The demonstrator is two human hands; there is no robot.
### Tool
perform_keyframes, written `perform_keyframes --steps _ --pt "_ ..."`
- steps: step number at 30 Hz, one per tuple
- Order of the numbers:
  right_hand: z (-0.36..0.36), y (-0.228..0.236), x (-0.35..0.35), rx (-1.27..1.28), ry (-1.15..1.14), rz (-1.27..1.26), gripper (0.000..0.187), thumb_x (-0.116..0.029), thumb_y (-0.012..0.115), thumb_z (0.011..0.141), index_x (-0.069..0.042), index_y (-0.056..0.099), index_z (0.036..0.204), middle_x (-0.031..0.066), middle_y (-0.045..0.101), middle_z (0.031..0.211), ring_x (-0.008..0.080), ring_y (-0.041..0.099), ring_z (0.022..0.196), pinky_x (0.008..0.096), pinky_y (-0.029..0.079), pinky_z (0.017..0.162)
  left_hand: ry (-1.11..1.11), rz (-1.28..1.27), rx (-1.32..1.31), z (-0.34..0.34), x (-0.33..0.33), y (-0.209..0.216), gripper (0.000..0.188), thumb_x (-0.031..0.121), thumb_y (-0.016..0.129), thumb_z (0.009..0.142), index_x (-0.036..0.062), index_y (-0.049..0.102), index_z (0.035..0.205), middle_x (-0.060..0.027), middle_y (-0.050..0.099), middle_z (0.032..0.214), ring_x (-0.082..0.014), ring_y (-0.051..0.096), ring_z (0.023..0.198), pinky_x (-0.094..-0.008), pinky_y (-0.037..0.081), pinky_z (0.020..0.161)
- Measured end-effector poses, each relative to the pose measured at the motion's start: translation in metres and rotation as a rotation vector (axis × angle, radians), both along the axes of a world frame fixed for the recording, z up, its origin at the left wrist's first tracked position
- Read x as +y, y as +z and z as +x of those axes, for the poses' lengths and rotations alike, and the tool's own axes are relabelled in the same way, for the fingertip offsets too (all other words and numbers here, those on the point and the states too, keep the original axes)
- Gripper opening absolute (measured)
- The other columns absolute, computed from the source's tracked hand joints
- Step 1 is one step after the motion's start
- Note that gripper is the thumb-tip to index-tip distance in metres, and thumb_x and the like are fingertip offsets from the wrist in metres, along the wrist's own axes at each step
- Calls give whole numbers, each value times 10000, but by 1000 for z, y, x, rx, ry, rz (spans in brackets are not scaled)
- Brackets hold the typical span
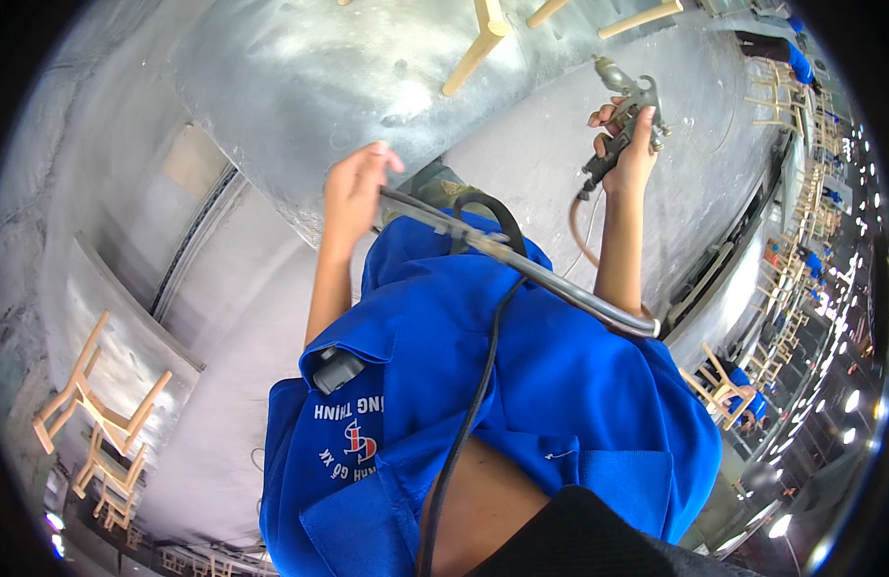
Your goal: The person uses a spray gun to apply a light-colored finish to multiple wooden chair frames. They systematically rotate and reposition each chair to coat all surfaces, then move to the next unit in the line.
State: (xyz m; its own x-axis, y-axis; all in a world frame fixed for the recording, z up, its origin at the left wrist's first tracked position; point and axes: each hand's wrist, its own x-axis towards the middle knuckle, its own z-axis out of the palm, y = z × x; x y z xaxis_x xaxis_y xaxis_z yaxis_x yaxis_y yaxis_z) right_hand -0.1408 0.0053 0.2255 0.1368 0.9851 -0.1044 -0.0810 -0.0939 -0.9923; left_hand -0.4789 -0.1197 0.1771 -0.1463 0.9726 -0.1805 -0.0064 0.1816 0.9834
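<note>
My right hand (629,159) is raised at the upper right, its fingers wrapped round the handle of a metal spray gun (641,96). The gun's nozzle end points up and to the left, away from me. A thin brownish hose (576,226) drops from the handle and passes behind my right forearm. My left hand (356,188) is at the middle left, fingers curled and slightly blurred. A grey hose (560,284) slants across my front from near my right elbow to my left palm, where the fingers seem closed on it. Its far end is hidden.
Pale wooden chair legs (478,46) stand at the top on a shiny metal-grey surface (300,87). Wooden chairs (103,409) stand at the lower left. More chairs (776,101) line the right, with people in blue (752,399) among them. A dark cable (478,404) hangs down my front.
</note>
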Motion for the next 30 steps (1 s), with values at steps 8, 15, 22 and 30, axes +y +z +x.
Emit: perform_keyframes --steps 8,15,22,30 --pt "85 -181 28 399 -216 -513 524 -579 541 998 -67 618 921 46 595 695 201 628 625 264 373 446 -347 -68 251 64 23 51 389 328 550 1044 17 673 844 23 442 590 -67 406 594 -266 330 562" --pt "116 -300 15 349 -362 -753 518 -572 563 984 -68 614 877 51 606 661 208 635 578 280 382 422 -295 -264 332 58 50 48 425 399 541 1041 46 696 862 -66 635 653 -111 580 626 -289 456 613" --pt "141 -333 58 185 -245 -907 867 -869 319 893 -63 611 1025 72 647 760 247 694 680 327 397 500 -244 -313 396 93 82 44 409 374 538 1052 43 687 864 -9 544 638 -83 487 623 -275 397 588" --pt "96 -356 191 223 -190 -784 961 -849 92 916 -92 643 1130 82 641 750 247 645 648 358 398 536 -20 -413 456 102 105 33 401 372 544 1045 49 705 869 -48 556 583 -112 500 544 -300 410 551"
